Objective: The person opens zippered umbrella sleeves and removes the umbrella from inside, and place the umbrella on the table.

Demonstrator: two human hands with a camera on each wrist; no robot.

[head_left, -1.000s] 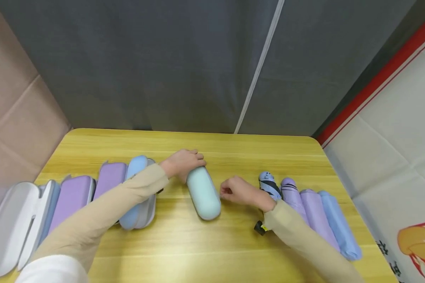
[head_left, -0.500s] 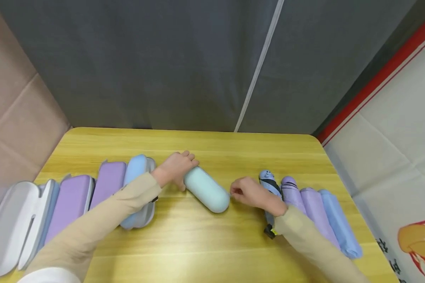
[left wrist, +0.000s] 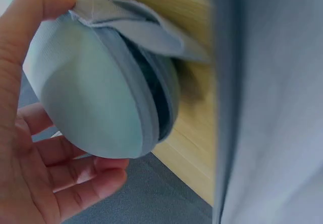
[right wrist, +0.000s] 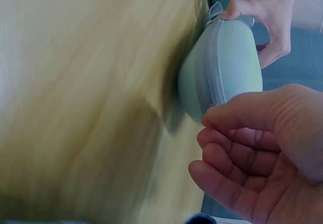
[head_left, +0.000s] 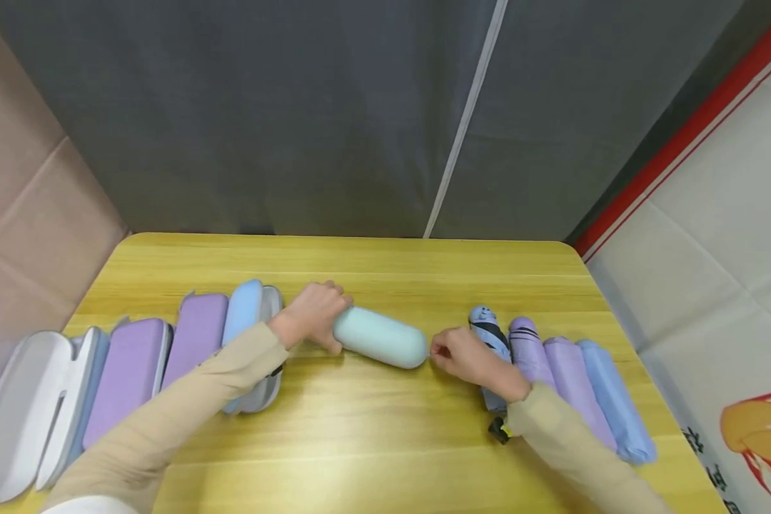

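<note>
A mint-green zip case [head_left: 380, 337] lies slantwise in the middle of the table, a rounded hard shell. My left hand [head_left: 315, 314] grips its left end, thumb on one side and fingers on the other. In the left wrist view, the thumb sits by a grey fabric loop [left wrist: 151, 35], and a dark gap shows between the zipper edges there. At the other end, my right hand [head_left: 472, 357] pinches at the zipper [right wrist: 214, 62] between thumb and curled index finger. The pull itself is hidden by the fingertips.
To the left stand an open case with white lining [head_left: 22, 414], two purple cases [head_left: 128, 371] and a light blue case [head_left: 244, 307] standing ajar. Several folded umbrellas [head_left: 578, 392] lie along the right. A grey curtain [head_left: 263, 128] hangs behind the table [head_left: 360, 442].
The case has turned from nearly pointing at me to lying mostly sideways, its near end swinging right. My right hand has moved right with that end; the left hand has shifted slightly left.
</note>
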